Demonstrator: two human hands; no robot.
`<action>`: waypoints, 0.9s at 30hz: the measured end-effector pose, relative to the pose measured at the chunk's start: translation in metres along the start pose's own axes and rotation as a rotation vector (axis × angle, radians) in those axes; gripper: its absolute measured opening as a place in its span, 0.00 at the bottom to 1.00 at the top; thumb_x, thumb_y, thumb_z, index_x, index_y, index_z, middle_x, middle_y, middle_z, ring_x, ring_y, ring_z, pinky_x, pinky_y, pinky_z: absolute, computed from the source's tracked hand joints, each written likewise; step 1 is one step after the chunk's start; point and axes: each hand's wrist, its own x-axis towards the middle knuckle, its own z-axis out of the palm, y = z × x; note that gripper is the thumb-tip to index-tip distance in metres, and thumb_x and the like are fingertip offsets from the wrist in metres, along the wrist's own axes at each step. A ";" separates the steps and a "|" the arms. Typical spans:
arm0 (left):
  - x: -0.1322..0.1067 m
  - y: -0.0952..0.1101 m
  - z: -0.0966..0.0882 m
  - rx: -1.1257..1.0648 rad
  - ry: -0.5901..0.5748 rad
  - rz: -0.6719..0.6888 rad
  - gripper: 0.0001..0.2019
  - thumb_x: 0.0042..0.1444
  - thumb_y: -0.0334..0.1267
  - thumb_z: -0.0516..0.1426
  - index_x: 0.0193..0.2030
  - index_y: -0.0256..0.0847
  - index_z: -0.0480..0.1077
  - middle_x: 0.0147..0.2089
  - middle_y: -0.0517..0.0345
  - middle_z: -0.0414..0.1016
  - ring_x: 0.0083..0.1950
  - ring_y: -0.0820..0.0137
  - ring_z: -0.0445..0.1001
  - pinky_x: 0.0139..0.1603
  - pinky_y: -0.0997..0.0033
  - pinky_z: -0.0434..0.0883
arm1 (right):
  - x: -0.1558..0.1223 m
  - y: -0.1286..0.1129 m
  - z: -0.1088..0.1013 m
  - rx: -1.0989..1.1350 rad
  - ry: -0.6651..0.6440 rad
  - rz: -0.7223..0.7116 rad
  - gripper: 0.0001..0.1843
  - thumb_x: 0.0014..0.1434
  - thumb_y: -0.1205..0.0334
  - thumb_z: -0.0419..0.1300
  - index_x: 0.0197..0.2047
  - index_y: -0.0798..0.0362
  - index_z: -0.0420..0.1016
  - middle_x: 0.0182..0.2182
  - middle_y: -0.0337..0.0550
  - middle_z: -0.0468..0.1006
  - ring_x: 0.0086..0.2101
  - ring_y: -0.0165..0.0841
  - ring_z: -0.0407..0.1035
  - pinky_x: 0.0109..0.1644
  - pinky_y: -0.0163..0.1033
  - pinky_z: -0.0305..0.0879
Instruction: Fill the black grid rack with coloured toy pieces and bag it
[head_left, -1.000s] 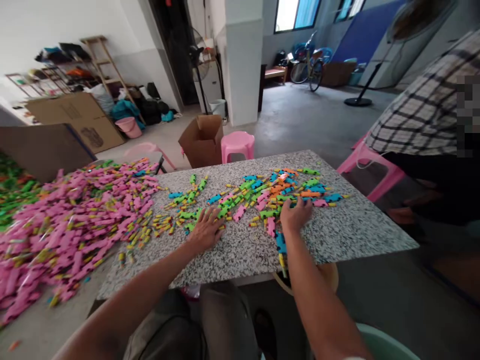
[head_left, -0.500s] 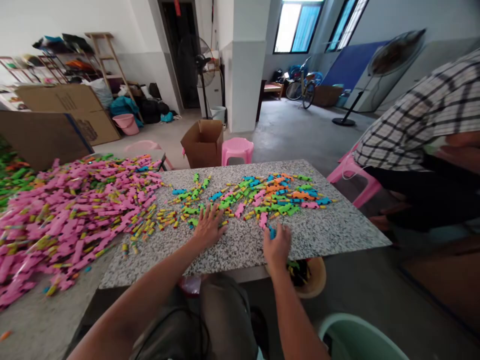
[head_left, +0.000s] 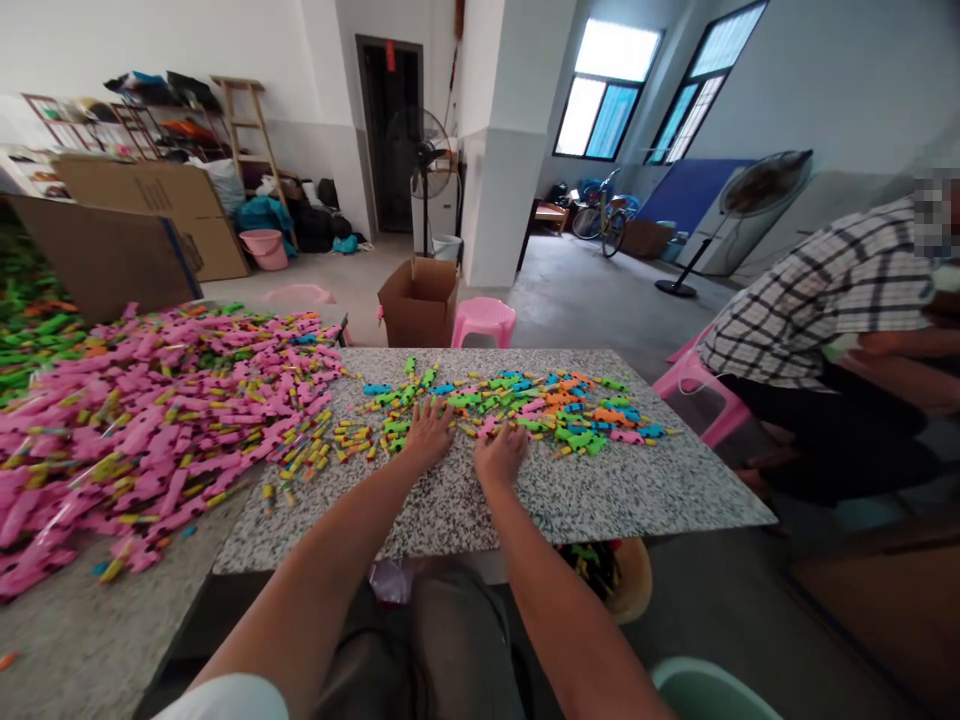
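**Head view: both hands at the near edge of the mixed scatter**

Head camera shows the speckled table (head_left: 615,490) with a scatter of mixed-colour pieces (head_left: 525,405) running across it as a long band, side to side. Left hand (head_left: 429,432) lies flat on the table at the band's near edge, fingers spread and pointing away from the person, fingertips among the green and yellow pieces, nothing pinched that I can see. Right hand (head_left: 501,452) sits just beside it, palm down with fingers loosely curled over a pink piece at the band's near edge; whether it grips anything underneath, I cannot tell. Most of the band lies beyond the hands and off toward the right hand's side, so that hand is nearer to the bulk of it.

Left of the table, a large pink heap (head_left: 150,420) spreads over a neighbouring surface and spills toward the band. Below the table's near edge, a basket (head_left: 634,580) with pieces in it. Right of the table, another person in a checked shirt (head_left: 817,290) sits on a pink stool (head_left: 697,395). Beyond the table's far edge stand a cardboard box (head_left: 418,300) and a second pink stool (head_left: 485,318).
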 end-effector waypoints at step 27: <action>-0.021 -0.050 -0.034 0.008 -0.018 -0.183 0.33 0.71 0.56 0.51 0.74 0.35 0.64 0.80 0.34 0.53 0.82 0.42 0.47 0.80 0.33 0.43 | 0.041 -0.023 0.085 0.063 0.078 -0.212 0.34 0.62 0.54 0.49 0.64 0.64 0.75 0.68 0.80 0.62 0.70 0.69 0.49 0.67 0.79 0.36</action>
